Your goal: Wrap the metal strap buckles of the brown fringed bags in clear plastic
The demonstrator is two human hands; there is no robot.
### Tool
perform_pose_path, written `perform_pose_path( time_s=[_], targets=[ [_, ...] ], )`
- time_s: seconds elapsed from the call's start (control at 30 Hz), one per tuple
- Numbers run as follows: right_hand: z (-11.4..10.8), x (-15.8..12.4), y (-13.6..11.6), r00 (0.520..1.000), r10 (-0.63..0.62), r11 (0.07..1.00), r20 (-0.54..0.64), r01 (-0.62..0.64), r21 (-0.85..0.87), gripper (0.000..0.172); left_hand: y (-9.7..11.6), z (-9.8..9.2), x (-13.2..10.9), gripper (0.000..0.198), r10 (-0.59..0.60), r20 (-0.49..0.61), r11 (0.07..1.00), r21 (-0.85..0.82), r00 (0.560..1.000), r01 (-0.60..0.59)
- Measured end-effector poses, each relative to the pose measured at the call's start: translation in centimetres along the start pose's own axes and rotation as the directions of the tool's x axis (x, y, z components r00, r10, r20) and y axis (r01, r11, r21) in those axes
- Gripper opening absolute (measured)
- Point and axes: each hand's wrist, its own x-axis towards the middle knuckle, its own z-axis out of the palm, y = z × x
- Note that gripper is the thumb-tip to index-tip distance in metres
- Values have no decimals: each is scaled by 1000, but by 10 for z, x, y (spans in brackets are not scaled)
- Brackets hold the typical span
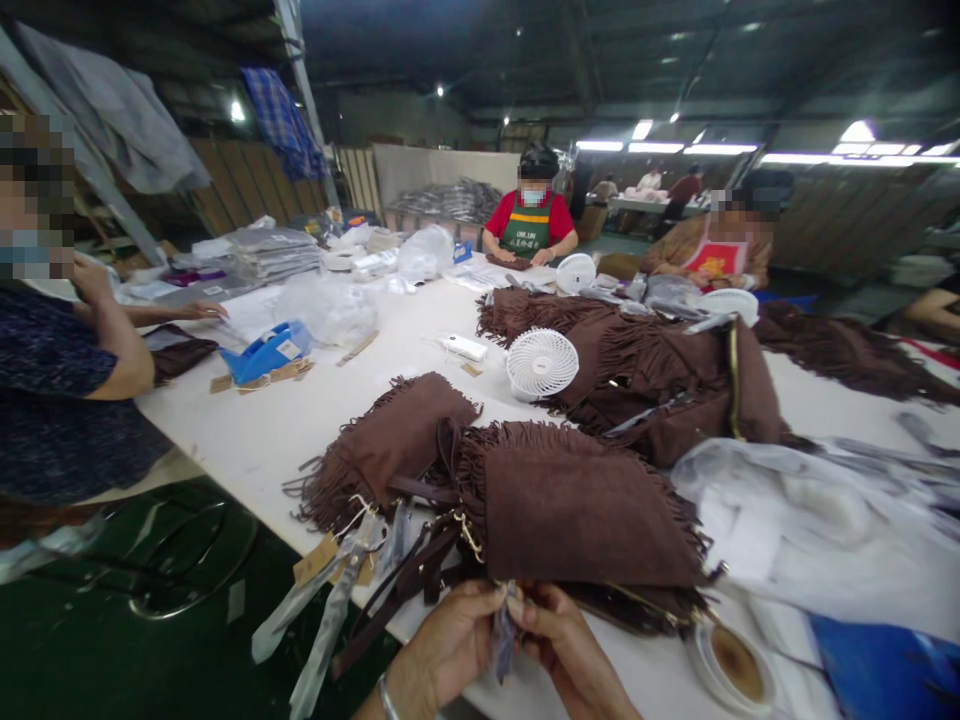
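At the table's near edge my left hand (450,640) and my right hand (564,640) are close together, thumbs and fingers pinched on a small greyish plastic-wrapped strip (503,640). What is inside the plastic cannot be made out. Just beyond my fingertips lies a dark brown fringed bag (577,510), flap up, with a zipper along its near side and gold-coloured hardware. A second brown fringed bag (401,445) rests to its left. Brown straps, plastic-wrapped strips (334,630) and a cardboard tag (315,560) hang over the edge beside my left hand.
A white fan (542,364) stands beyond the bags, near a brown heap (660,370). To the right are clear plastic bags (825,520) and a tape roll (731,662). A blue tape dispenser (266,352) sits left. Co-workers work around the table (420,345).
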Motion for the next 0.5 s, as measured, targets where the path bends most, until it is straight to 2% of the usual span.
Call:
perform_pose_path(
  time_s=[0.17,0.37,0.5],
  targets=[
    [-2,1,3,998,-56,997,-23,54,-55,50,2,3,-1,12,10,-8,1000,16,1000,-9],
    [-15,-5,9,953,-303,905,-30,278,-321,45,1,15,-4,13,93,-9,993,78,996,-92],
    [-22,-19,18,940,-339,865,-49,291,-408,42,-3,16,-5,17,125,-19,987,108,992,-122]
  ],
)
